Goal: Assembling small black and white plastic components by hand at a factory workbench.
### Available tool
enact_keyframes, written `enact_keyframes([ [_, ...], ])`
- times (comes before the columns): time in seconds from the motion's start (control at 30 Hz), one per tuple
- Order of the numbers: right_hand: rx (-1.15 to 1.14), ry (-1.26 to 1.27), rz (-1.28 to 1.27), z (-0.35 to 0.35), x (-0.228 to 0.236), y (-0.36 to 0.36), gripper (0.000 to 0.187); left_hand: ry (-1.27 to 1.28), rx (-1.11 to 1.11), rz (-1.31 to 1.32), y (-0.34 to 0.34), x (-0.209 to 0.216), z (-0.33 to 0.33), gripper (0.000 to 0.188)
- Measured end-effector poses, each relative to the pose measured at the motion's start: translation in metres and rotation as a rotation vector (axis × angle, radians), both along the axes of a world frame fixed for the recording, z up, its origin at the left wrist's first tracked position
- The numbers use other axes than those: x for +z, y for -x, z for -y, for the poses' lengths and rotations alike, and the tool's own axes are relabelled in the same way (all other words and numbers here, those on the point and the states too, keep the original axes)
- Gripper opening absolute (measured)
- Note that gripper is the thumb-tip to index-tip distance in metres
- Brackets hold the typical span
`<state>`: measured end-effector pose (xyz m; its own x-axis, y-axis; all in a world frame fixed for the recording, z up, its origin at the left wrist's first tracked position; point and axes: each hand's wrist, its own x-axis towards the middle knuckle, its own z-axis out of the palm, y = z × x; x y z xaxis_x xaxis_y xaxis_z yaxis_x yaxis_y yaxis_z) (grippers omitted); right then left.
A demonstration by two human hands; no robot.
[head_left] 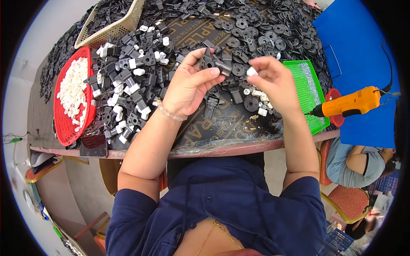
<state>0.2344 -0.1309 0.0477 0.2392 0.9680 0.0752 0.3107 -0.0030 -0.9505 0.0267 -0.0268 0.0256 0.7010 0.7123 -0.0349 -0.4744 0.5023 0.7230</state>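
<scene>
My left hand (192,79) is closed around a black plastic part (223,67) with a shiny cylindrical end, held above the table. To its right, my right hand (275,83) pinches a small white plastic piece (252,71) between thumb and fingertips. The two pieces are apart. Below the hands lie another black plastic fitting (211,106), a round black disc (251,103) and a few loose white pieces (262,112). Left of my left hand is a heap of black parts with white pieces on them (132,81).
A red basket (60,128) of white pieces stands at the left, near a dark phone (94,146). Black discs (273,36) pile up at the back. A green tray (299,85) holds small metal pieces; an orange electric screwdriver (352,102) is beside it. Another person (356,164) sits at right.
</scene>
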Motion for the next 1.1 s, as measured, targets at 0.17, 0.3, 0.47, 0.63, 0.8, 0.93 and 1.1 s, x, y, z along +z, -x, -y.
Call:
enact_keyframes([
  [0.17, 0.126, -0.035, -0.433, -0.027, 0.011, 0.025, 0.023, -0.046, 0.127, 0.015, 0.0, -0.001, 0.003, 0.041],
  [0.3, 0.132, -0.021, -0.507, -0.034, 0.006, 0.032, 0.021, -0.06, 0.171, 0.036, -0.002, -0.003, 0.001, 0.044],
  [0.47, 0.087, -0.069, -0.461, -0.035, -0.002, 0.041, 0.022, -0.481, 0.412, -0.051, -0.006, -0.01, 0.002, 0.048],
  [0.63, 0.216, -0.25, -0.365, -0.039, -0.008, 0.039, 0.056, -0.253, -0.029, 0.007, 0.015, 0.008, -0.016, 0.051],
  [0.8, 0.481, -0.128, -0.252, -0.055, 0.013, 0.033, 0.09, -0.013, -0.042, 0.178, 0.008, 0.007, 0.001, 0.056],
  [0.93, 0.336, -0.371, -0.107, -0.098, 0.037, 0.058, 0.061, 0.249, 0.114, 0.279, 0.005, -0.012, -0.019, 0.04],
  [1.1, 0.245, -0.556, 0.144, -0.179, 0.05, 0.148, 0.077, 0.208, 0.193, 0.289, 0.006, -0.026, -0.033, 0.045],
])
